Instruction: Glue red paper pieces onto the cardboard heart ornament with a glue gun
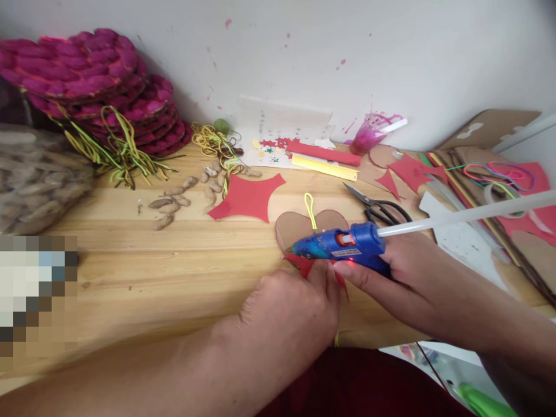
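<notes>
My right hand (pixel 408 278) is wrapped round a blue hot glue gun (pixel 360 246), whose long white glue stick (pixel 469 213) juts out to the right. The gun's nozzle lies over the lower left of a heart-shaped cardboard piece (pixel 293 227). A yellow cord loop (pixel 309 209) lies at the notch of the heart. My left hand (pixel 299 301) has its fingers closed at a red sheet piece (pixel 300 263) by the heart's lower edge. The fingertips and part of that red piece are hidden.
Red offcut (pixel 249 198) and peanuts (pixel 171 202) lie left of the heart; black-handled scissors (pixel 376 205) lie behind the gun. Purple peanut-covered stacks (pixel 95 75) and a bag of peanuts (pixel 39 179) stand left. A pink-stained cup (pixel 369 134) leans near the wall.
</notes>
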A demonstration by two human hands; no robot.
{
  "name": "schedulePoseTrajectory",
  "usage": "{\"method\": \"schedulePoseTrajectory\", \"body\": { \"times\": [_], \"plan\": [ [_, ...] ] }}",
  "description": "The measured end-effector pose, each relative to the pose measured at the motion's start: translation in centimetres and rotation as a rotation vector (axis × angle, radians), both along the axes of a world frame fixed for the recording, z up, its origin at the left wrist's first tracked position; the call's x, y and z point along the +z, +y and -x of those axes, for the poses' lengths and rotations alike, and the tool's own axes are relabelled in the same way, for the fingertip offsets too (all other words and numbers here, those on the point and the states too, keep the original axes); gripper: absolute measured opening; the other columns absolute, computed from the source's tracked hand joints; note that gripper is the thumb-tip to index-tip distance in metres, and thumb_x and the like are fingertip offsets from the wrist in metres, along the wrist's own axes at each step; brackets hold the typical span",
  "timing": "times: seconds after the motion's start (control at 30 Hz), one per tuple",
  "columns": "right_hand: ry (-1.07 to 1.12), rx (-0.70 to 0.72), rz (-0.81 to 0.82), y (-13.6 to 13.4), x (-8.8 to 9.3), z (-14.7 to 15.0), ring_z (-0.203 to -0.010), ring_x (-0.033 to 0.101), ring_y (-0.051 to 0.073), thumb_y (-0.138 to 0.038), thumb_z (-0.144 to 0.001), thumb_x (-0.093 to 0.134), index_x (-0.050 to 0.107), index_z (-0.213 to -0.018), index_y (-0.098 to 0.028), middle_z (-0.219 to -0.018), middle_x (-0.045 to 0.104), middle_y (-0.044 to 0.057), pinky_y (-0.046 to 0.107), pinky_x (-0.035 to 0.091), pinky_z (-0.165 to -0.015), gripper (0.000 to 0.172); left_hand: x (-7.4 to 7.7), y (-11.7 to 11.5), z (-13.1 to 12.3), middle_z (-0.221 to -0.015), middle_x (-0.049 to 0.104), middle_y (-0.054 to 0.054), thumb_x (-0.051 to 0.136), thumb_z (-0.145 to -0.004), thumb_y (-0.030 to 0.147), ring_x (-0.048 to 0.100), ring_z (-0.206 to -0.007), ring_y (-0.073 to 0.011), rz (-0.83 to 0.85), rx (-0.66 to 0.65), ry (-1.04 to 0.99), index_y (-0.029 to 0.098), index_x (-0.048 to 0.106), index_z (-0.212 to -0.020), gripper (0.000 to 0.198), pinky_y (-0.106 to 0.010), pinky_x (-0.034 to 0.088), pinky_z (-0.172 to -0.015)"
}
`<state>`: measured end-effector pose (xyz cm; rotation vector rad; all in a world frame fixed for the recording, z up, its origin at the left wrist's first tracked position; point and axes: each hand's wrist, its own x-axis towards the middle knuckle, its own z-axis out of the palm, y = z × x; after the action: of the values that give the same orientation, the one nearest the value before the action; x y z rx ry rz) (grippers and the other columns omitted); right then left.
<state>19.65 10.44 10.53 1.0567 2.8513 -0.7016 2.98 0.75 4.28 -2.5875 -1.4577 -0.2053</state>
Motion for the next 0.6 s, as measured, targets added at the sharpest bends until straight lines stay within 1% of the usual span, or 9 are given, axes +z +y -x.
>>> {"method": "schedulePoseTrajectory", "body": {
  "times": [0.07, 0.13, 0.3, 0.37, 0.47, 0.6],
  "plan": [
    [-0.009, -0.006, -0.002, -0.1, 0.1, -0.1, -0.058, 0.054, 0.017, -0.050, -0.100, 0.049, 0.067, -0.080, -0.022, -0.068, 0.066, 0.002, 0.031, 0.037, -0.057, 0.039, -0.1, 0.0, -0.1, -0.075, 0.062, -0.006, 0.051, -0.080, 0.006, 0.052, -0.045, -0.0179, 0.000, -0.012, 0.004, 0.009, 0.068, -0.108, 0.033, -0.028, 0.032, -0.034],
    [-0.018, -0.010, -0.006, -0.1, 0.1, 0.0, -0.058, 0.055, 0.017, -0.050, -0.100, 0.049, 0.069, -0.082, -0.022, -0.068, 0.067, 0.002, 0.032, 0.037, -0.057, 0.039, -0.1, 0.0, -0.1, -0.076, 0.062, -0.006, 0.050, -0.081, 0.007, 0.052, -0.045, -0.0175, 0.000, -0.018, 0.009, 0.009, 0.067, -0.109, 0.033, -0.028, 0.033, -0.035],
    [-0.021, -0.012, -0.006, 0.1, 0.0, 0.9, -0.068, 0.060, 0.020, -0.050, -0.100, 0.047, 0.069, -0.087, -0.022, -0.081, 0.071, 0.005, 0.033, 0.041, -0.063, 0.038, -0.2, -0.1, -0.1, -0.077, 0.063, -0.007, 0.049, -0.083, 0.007, 0.052, -0.044, -0.0163, -0.002, -0.002, 0.011, 0.008, 0.066, -0.111, 0.033, -0.027, 0.031, -0.034],
    [-0.024, -0.027, -0.010, 0.2, -0.1, 1.3, -0.071, 0.060, 0.021, -0.049, -0.100, 0.045, 0.068, -0.085, -0.022, -0.083, 0.071, 0.006, 0.035, 0.042, -0.066, 0.039, -0.2, -0.1, -0.1, -0.078, 0.063, -0.008, 0.048, -0.084, 0.007, 0.053, -0.045, -0.0166, 0.001, 0.001, 0.010, 0.008, 0.066, -0.112, 0.033, -0.027, 0.031, -0.034],
    [-0.042, -0.057, -0.009, 0.4, -0.1, 1.8, -0.071, 0.060, 0.022, -0.050, -0.099, 0.044, 0.066, -0.080, -0.020, -0.080, 0.069, 0.008, 0.036, 0.043, -0.066, 0.042, -0.1, -0.1, 0.1, -0.083, 0.065, -0.009, 0.048, -0.084, 0.007, 0.055, -0.046, -0.0174, 0.013, 0.000, 0.008, 0.008, 0.066, -0.115, 0.035, -0.028, 0.034, -0.034],
    [-0.017, -0.039, -0.001, 0.7, -0.2, 2.3, -0.071, 0.060, 0.022, -0.047, -0.098, 0.046, 0.065, -0.078, -0.020, -0.081, 0.069, 0.008, 0.034, 0.043, -0.066, 0.039, 0.0, 0.0, 0.0, -0.091, 0.069, -0.011, 0.049, -0.084, 0.007, 0.057, -0.046, -0.0176, 0.030, -0.010, 0.029, 0.006, 0.065, -0.123, 0.042, -0.029, 0.037, -0.033]
  ]
}}
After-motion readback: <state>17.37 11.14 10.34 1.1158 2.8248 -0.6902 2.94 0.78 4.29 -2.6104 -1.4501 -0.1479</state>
